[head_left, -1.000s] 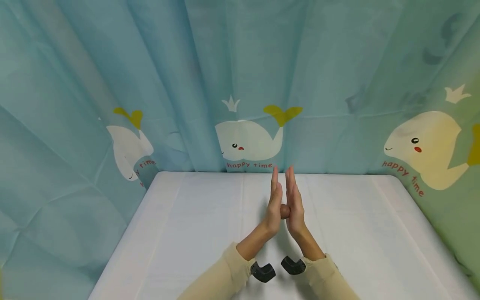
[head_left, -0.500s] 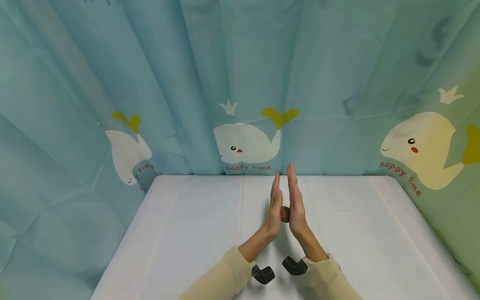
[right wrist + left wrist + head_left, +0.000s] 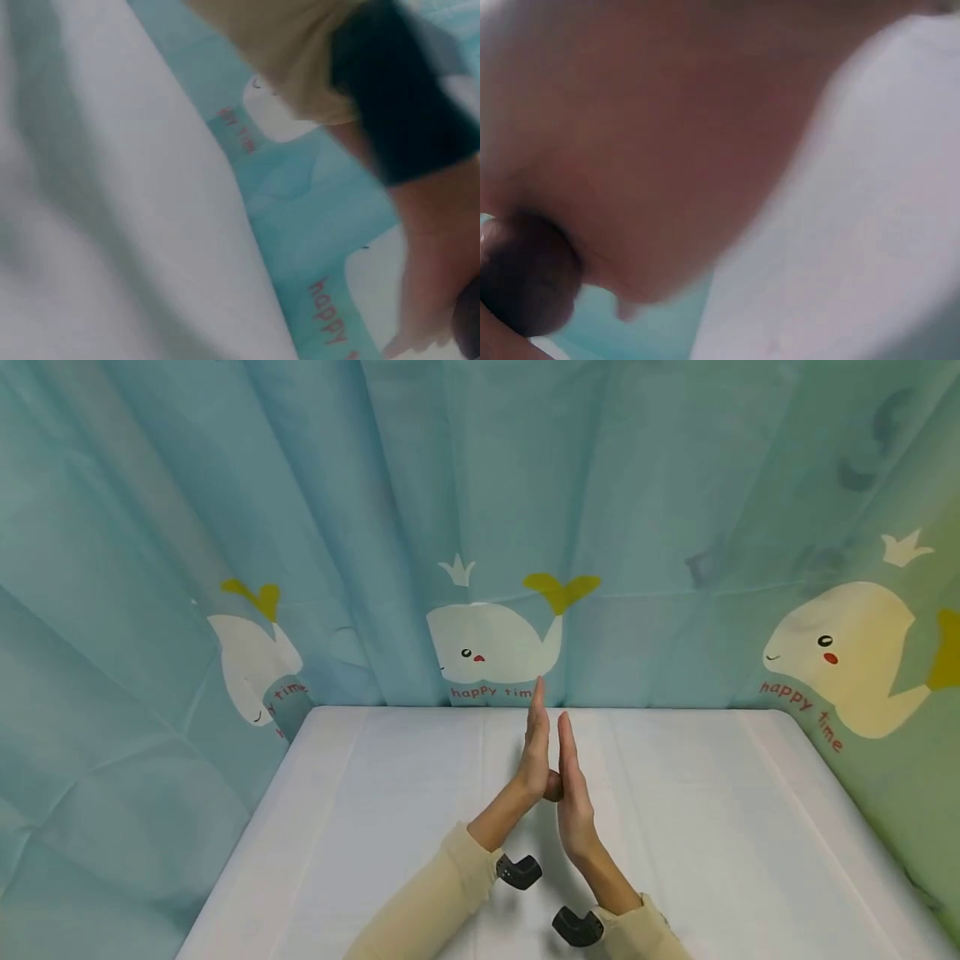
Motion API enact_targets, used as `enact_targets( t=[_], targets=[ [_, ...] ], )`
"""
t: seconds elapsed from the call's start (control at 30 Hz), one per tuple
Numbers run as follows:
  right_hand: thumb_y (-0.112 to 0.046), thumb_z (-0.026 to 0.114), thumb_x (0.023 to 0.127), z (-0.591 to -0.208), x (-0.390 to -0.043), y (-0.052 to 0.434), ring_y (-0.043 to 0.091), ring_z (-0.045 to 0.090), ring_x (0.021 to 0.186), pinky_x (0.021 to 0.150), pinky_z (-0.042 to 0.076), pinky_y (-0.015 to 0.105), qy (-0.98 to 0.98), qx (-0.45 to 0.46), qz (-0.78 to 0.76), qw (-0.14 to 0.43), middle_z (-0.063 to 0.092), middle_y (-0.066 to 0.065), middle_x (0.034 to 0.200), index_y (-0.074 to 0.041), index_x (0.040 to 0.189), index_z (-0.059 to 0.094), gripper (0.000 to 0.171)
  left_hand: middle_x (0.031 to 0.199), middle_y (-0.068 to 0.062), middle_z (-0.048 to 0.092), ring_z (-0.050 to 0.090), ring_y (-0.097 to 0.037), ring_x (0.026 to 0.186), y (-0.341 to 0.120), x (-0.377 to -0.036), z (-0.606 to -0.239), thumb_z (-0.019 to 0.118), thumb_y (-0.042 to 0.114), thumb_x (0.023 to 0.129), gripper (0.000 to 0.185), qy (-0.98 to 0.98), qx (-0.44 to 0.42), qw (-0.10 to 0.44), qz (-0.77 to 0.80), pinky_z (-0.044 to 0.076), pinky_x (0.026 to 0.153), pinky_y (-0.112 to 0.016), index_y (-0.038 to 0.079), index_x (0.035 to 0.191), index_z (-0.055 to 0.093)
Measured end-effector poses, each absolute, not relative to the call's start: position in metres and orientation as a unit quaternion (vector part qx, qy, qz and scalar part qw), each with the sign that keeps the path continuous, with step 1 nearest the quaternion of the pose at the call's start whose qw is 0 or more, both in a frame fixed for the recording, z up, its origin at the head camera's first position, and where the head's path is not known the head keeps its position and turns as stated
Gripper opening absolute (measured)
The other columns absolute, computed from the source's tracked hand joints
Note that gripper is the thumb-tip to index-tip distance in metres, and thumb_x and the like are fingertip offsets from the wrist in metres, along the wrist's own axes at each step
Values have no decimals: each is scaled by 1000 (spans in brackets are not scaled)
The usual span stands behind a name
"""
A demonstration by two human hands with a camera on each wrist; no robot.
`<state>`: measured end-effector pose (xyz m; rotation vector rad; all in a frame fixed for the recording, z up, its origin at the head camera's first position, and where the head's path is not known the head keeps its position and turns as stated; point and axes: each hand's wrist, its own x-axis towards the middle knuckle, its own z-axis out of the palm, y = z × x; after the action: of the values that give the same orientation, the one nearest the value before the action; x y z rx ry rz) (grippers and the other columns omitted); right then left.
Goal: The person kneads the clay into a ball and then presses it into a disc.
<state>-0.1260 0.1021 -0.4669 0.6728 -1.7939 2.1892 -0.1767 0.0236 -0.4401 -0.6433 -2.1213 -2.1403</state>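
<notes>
1. Brown and rounded, one small lump (image 3: 552, 786) sits pressed between two palms, above the middle of the bench (image 3: 375, 827); only a sliver of it shows in the head view.
2. One left hand (image 3: 534, 752) stands on edge with its fingers straight and together, fingertips reaching up toward the backdrop; its palm presses on the lump from the left.
3. One right hand (image 3: 572, 793) stands the same way, fingers straight and flat, pressing on the lump from the right; it sits lower and nearer the person than the left hand.
4. The left wrist view, very blurred, shows the same dark brown lump (image 3: 525, 277) against a palm at the lower left.
5. Two cream sleeves (image 3: 427, 910) cover the forearms, and two black wrist cameras are worn, one at the left wrist (image 3: 517, 871) and one at the right wrist (image 3: 577, 927).
6. One white cloth covers the bench.
7. One teal curtain (image 3: 150, 485) hangs behind and to both sides; three white whales are printed on it in the head view, the middle one (image 3: 491, 643) just behind the fingertips, each with red "happy time" lettering.
</notes>
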Motion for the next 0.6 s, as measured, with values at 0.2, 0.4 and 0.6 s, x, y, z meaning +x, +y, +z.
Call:
enact_targets(
  t=[0.2, 0.4, 0.6],
  targets=[
    [-38, 8, 112, -454, -140, 115, 13, -6, 157, 115, 13, 23, -620, 196, 749, 131, -1, -3, 173, -27, 167, 2, 57, 172, 2, 0, 4, -22, 157, 27, -157, -451, 10, 59, 108, 69, -707, -219, -13, -672, 12, 122, -56, 25, 167, 5],
    [-48, 10, 111, -462, -155, 124, 12, -6, 157, 111, 20, 20, -613, 168, 766, 92, -2, -7, 173, -31, 166, -1, 59, 172, 3, -4, 1, -15, 156, 29, -143, -441, 12, 47, 111, 62, -661, -249, 8, -708, 6, 123, -50, 25, 167, -1],
    [-39, 6, 113, -477, -138, 107, 21, -8, 158, 118, 13, 18, -599, 193, 771, 99, -4, 3, 173, -19, 166, -4, 58, 172, 3, -6, -6, -19, 157, 21, -162, -433, 12, 55, 109, 68, -690, -254, 41, -677, -1, 123, -56, 22, 167, -3]
  ],
)
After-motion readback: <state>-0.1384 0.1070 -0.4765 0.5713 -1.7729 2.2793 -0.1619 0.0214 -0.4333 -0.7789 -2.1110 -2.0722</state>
